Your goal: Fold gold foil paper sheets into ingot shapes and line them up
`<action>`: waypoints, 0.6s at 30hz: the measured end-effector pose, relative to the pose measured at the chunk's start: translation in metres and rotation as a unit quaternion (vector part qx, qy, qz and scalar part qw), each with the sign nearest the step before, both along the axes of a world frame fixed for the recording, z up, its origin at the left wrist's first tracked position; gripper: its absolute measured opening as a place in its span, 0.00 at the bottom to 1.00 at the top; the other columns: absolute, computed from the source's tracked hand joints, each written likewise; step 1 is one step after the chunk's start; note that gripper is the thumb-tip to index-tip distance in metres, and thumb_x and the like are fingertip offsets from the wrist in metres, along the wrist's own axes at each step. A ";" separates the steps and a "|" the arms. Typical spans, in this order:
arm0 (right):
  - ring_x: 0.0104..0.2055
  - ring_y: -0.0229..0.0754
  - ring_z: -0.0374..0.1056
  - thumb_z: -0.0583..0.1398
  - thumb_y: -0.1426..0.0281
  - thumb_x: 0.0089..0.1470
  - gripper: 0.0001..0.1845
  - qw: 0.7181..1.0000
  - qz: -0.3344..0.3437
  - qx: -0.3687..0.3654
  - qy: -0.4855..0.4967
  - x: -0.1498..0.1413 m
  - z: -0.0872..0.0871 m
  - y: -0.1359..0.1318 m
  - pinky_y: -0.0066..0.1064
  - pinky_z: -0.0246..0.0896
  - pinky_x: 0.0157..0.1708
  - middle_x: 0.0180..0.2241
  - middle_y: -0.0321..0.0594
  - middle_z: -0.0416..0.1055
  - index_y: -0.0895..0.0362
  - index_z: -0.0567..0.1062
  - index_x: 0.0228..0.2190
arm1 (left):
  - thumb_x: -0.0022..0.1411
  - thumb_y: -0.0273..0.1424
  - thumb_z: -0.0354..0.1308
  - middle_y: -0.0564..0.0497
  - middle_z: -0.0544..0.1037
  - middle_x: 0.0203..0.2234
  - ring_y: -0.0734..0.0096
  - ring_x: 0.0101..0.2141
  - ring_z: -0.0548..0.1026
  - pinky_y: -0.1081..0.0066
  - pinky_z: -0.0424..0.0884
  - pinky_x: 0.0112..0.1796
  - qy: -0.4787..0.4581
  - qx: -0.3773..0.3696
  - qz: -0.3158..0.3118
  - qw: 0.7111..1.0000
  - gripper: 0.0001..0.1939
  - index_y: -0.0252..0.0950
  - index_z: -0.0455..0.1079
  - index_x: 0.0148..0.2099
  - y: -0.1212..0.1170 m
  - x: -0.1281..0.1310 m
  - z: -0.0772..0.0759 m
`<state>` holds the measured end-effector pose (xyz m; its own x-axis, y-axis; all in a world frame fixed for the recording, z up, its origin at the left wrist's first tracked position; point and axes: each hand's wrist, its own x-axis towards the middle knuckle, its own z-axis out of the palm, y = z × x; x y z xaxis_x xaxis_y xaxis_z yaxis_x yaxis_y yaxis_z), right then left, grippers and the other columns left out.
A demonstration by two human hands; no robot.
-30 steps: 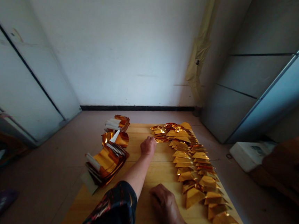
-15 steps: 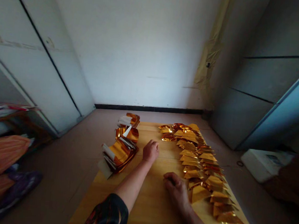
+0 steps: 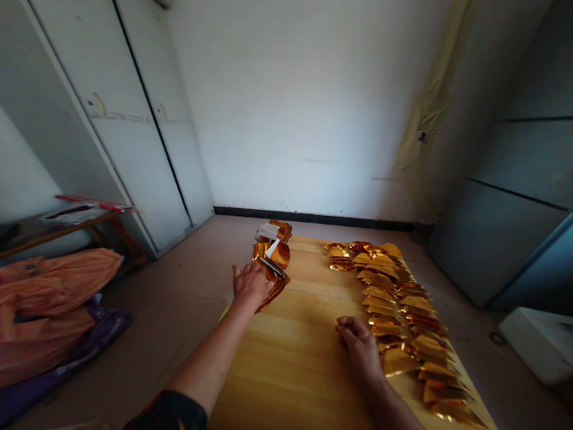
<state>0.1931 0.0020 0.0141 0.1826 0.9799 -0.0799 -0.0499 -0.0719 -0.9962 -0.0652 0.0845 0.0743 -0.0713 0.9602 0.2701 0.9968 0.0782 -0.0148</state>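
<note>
- Left hand [image 3: 251, 285]: lying palm down at the near end of the gold foil stack [image 3: 279, 256], with its fingers spreading wide across the table edge of the pile. Its thumb side is touching the foil, though whether it is pinching any sheet cannot be told from this view.
- Right hand [image 3: 361, 345]: resting palm down on the wooden tabletop [image 3: 296, 383], with its fingers curling loosely into a narrow shape and no object showing in them. Its fingertips are lying just beside the folded foil pieces [image 3: 398, 312], apparently steadying the arm within reach of them.
- Gold foil stack: sitting near the far left corner of the tabletop, with its curved sheets bending upward and white paper strips [image 3: 268, 231] projecting from the upper bundle. This placement appears to be keeping the loose sheets directly in front of the left hand.
- Folded foil pieces: lying in overlapping, roughly triangular rows along the right side of the tabletop. The overlap seems to be keeping many pieces within one long band, well apart from the stack, so the two groups are not mixing.
- Surroundings: an orange bag [image 3: 21, 319] and a purple bag [image 3: 58, 355] are lying on the floor to the left, while a white box [image 3: 550, 345] is standing at lower right. A dark patterned sleeve [image 3: 168, 422] is covering the upper left arm.
</note>
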 end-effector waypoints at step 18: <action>0.21 0.37 0.59 0.62 0.60 0.36 0.13 0.999 0.021 0.015 -0.024 0.000 -0.014 0.005 0.28 0.55 0.21 0.19 0.32 0.65 0.55 0.73 0.26 | 0.59 0.27 0.49 0.43 0.78 0.27 0.61 0.34 0.75 0.49 0.36 0.58 0.001 -0.112 -0.033 0.993 0.14 0.32 0.76 0.31 -0.006 0.001 -0.024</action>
